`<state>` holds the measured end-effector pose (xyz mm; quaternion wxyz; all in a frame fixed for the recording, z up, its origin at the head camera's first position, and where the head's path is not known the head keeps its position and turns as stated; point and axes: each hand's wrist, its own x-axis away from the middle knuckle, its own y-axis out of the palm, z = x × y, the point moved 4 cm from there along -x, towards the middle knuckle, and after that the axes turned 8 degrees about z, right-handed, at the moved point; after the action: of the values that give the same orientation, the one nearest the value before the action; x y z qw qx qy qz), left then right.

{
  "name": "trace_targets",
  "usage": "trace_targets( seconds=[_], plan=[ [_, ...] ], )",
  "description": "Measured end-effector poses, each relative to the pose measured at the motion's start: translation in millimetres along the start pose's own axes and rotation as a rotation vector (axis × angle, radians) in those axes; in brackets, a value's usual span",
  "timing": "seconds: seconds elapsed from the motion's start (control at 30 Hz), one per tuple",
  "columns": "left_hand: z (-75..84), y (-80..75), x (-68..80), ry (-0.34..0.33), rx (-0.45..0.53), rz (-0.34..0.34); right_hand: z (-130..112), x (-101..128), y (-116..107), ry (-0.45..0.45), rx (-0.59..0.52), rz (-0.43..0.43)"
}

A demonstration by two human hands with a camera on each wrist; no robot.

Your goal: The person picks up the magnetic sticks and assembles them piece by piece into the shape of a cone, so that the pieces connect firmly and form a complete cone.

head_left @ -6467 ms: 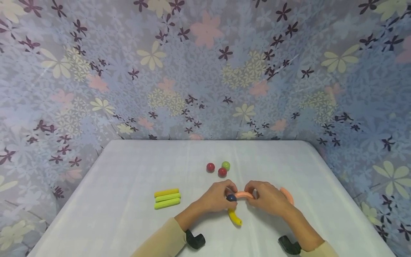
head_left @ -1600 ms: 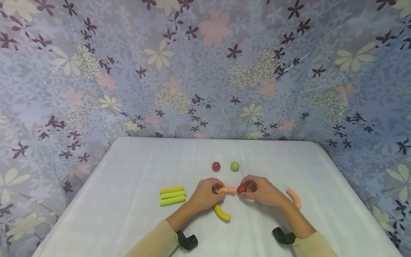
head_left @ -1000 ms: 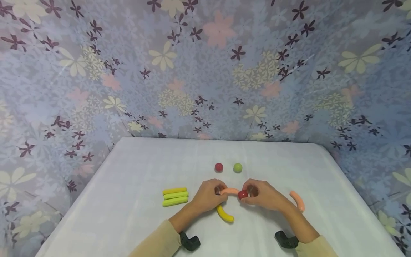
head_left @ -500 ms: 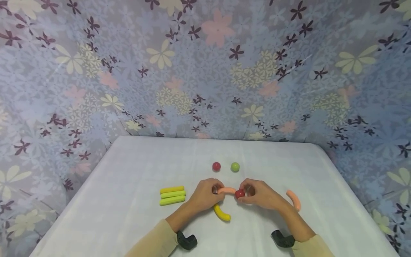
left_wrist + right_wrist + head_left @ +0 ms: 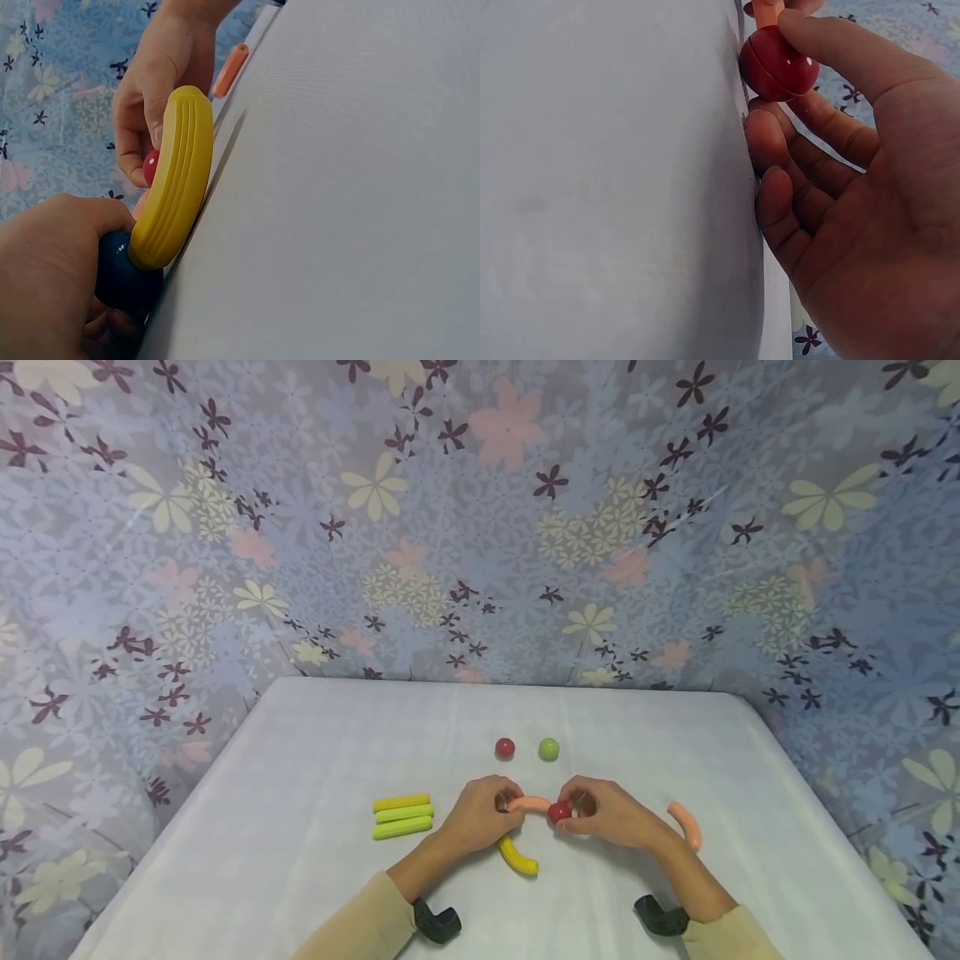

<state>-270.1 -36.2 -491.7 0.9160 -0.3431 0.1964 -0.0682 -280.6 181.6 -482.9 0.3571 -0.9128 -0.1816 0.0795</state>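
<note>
My left hand (image 5: pixel 480 814) grips a dark blue ball (image 5: pixel 126 276), which the head view mostly hides. From that ball a yellow curved stick (image 5: pixel 178 176) extends toward me. An orange curved stick (image 5: pixel 531 803) reaches from the left fingers across to the right. At its right end sits a red ball (image 5: pixel 558 812), pinched between thumb and fingers of my right hand (image 5: pixel 611 812). In the right wrist view the red ball has a seam line and meets the orange stick; whether the stick is seated in it I cannot tell.
Behind the hands lie another red ball (image 5: pixel 505 748) and a green ball (image 5: pixel 549 748). Left of them, a yellow straight stick (image 5: pixel 402 802) lies by two lime-green sticks (image 5: pixel 403 822). A second orange curved stick (image 5: pixel 686 826) rests at right on the white table (image 5: pixel 300 893).
Earlier my right hand held the orange stick at the blue ball. It has since brought a red ball from the back group to the stick's free end. Little moved in the last half second.
</note>
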Motion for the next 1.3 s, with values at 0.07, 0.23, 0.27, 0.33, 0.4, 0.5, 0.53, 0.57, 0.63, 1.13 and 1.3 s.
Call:
trace_targets(
  seconds=[0.07, 0.23, 0.27, 0.33, 0.4, 0.5, 0.53, 0.57, 0.63, 1.13, 1.3],
  plan=[
    [0.4, -0.4, 0.2, 0.002, -0.002, 0.001, 0, 0, 0, 0.002, -0.003, -0.001],
    [-0.6, 0.6, 0.6, 0.002, -0.005, -0.001, 0, 0, -1, -0.002, -0.017, -0.009],
    [-1.0, 0.9, 0.7, 0.000, -0.006, -0.001, 0, -1, -1, -0.004, -0.018, -0.011],
    [-1.5, 1.9, 0.8, -0.004, -0.004, -0.002, 0, -1, -1, -0.009, -0.018, -0.015],
    [-1.9, 2.2, 1.2, -0.005, -0.005, 0.000, 1, 0, -2, -0.013, -0.017, -0.019],
    [-2.2, 3.0, 1.4, -0.002, -0.006, 0.002, 1, 0, -2, -0.024, -0.019, -0.028],
    [-2.2, 3.0, 1.4, -0.001, -0.006, 0.004, 1, 1, -3, -0.025, -0.020, -0.032],
    [-2.5, 3.5, 1.4, 0.001, -0.007, 0.004, 1, 1, -3, -0.026, -0.021, -0.035],
    [-2.7, 4.0, 1.1, 0.004, -0.005, 0.007, 0, 2, -4, -0.029, -0.021, -0.041],
    [-3.0, 4.7, 1.0, -0.023, -0.026, 0.013, 8, 5, -20, 0.012, 0.044, 0.060],
    [-2.9, 3.9, 2.1, -0.010, -0.027, 0.022, 8, -7, -25, 0.044, 0.001, 0.130]
  ],
)
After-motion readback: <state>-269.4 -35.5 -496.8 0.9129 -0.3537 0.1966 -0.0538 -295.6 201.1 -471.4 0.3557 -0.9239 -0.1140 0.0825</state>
